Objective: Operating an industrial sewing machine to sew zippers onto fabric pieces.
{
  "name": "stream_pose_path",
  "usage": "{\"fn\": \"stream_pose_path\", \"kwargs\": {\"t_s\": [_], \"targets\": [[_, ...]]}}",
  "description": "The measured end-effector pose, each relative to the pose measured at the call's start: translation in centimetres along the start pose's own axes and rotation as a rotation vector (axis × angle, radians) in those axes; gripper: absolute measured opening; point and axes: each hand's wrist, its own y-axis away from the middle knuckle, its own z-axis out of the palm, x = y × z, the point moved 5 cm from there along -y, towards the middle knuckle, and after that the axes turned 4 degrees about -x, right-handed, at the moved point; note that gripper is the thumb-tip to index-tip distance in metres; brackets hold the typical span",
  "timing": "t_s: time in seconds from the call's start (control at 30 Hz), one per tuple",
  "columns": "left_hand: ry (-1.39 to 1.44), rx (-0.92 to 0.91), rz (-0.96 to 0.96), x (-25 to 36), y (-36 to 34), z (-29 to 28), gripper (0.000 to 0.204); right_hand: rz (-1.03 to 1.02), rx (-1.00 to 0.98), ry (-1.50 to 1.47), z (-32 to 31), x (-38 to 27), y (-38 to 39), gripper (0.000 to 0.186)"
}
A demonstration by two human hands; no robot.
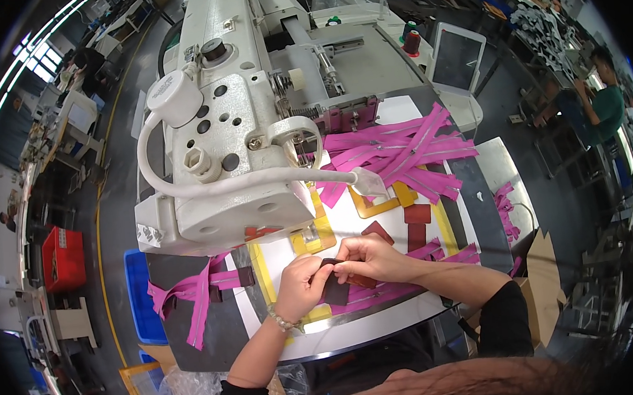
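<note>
My left hand (299, 288), a bead bracelet at its wrist, and my right hand (373, 258) meet over the front of the sewing table. The fingertips of both pinch a small dark patch (336, 293), which hangs down between them. My fingers cover its upper edge, so I cannot tell if it is folded. Beneath and beside the hands, magenta zippers (379, 296) lie across the white work surface. Dark red patches (416, 233) rest just beyond my right hand, near a yellow frame piece (378, 209).
A large white sewing machine (232, 148) stands ahead, its head overhanging the table. More magenta zippers (401, 151) are heaped at the far right, others (200, 297) at the left. A blue bin (144, 297) and a cardboard box (544, 284) flank the table. A person (605, 107) sits at far right.
</note>
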Motion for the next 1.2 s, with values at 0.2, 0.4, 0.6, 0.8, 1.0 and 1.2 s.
{"fn": "stream_pose_path", "kwargs": {"t_s": [0.2,0.4,0.6,0.8,1.0,1.2], "targets": [[-0.031,-0.087,0.06,0.8,-0.3,-0.2,0.024,-0.044,-0.046,0.416,-0.5,-2.4,-0.1,0.013],[0.16,-0.156,-0.134,0.6,-0.4,0.2,0.017,0.09,-0.075,0.273,-0.5,-2.2,0.1,0.013],[0.189,-0.1,-0.07,0.1,-0.3,0.7,0.018,-0.061,0.037,-0.03,-0.4,0.0,-0.4,0.012],[0.152,-0.102,-0.072,-0.4,0.1,0.6,0.025,-0.019,0.063,0.012,-0.5,1.0,-0.5,0.014],[0.183,-0.099,-0.189,-0.6,0.0,0.2,0.026,0.048,0.007,0.066,-0.3,0.8,-0.3,0.016],[0.217,-0.11,-0.206,-0.9,0.2,0.3,0.028,0.04,-0.008,0.018,-0.3,1.0,-0.4,0.016]]}}
